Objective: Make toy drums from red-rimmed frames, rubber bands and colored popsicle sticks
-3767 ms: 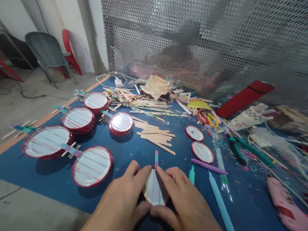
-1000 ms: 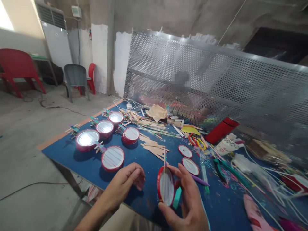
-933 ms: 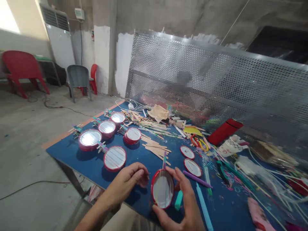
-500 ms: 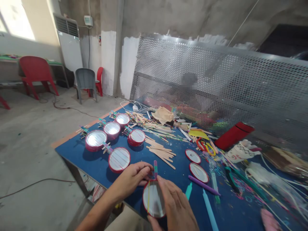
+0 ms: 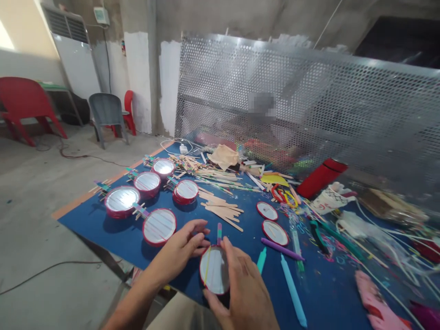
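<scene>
The right hand (image 5: 245, 286) pinched a red-rimmed disc (image 5: 217, 270) (yellow-banded) by the bench's (image 5: 127, 245) near edge; the left hand (image 5: 182, 247) curved half-open alongside.

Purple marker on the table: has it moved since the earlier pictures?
No. Judged against the nearer loose red-rimmed disc, the purple marker lies in the same place, just on its near side; only the camera view has shifted.

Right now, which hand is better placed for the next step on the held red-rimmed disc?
Left, probably: the left hand curls loosely by the upper edge of the disc, seemingly holding nothing, while the right hand grips it.
</scene>
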A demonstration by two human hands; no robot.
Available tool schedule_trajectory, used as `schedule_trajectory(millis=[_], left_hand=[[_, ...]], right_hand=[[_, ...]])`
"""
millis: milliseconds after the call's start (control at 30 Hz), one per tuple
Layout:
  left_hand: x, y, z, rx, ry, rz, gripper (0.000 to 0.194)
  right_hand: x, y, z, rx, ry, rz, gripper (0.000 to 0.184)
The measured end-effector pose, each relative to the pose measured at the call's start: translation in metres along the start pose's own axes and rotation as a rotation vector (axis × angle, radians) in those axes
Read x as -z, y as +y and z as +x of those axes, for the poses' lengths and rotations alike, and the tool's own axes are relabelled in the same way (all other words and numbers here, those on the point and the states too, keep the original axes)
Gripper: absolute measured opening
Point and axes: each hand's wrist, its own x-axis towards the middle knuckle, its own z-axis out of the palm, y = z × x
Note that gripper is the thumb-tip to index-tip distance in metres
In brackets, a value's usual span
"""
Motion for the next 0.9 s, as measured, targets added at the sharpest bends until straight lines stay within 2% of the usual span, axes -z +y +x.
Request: schedule_trajectory(millis=[100, 200, 400, 567, 633, 733, 833, 900], left_hand=[[-0.007, -0.008, -0.002, -0.102, 0.136, 0.011, 0.039], [-0.008, -0.016, -0.003, -0.221, 0.206, 0.078, 0.03], [-0.001, -0.023, 0.001, -0.287, 0.218, 0.274, 0.027], [0.002, -0.024, 0.002, -0.289, 0.199, 0.351, 0.027], [0.003, -0.023, 0.001, -0.306, 0.203, 0.392, 0.027], [0.004, -0.021, -0.001, -0.338, 0.205, 0.479, 0.024], [0.004, -0.017, -0.002, -0.374, 0.174, 0.552, 0.021], [0.003, -0.015, -0.002, -0.398, 0.154, 0.584, 0.02]], right_hand=[[0.003, 0.001, -0.001, -0.066, -0.003, 0.002, 0.109], [0.008, -0.001, 0.002, -0.129, -0.073, 0.025, 0.107], [0.016, -0.009, 0.012, -0.237, -0.231, 0.083, 0.091], [0.027, -0.009, 0.012, -0.252, -0.263, 0.087, 0.092], [0.038, -0.001, 0.014, -0.319, -0.229, -0.049, 0.073], [0.057, 0.022, 0.025, -0.499, -0.169, -0.351, 0.031], [0.068, 0.053, 0.041, -0.604, -0.149, -0.508, 0.026], [0.066, 0.072, 0.05, -0.667, -0.176, -0.573, 0.018]])
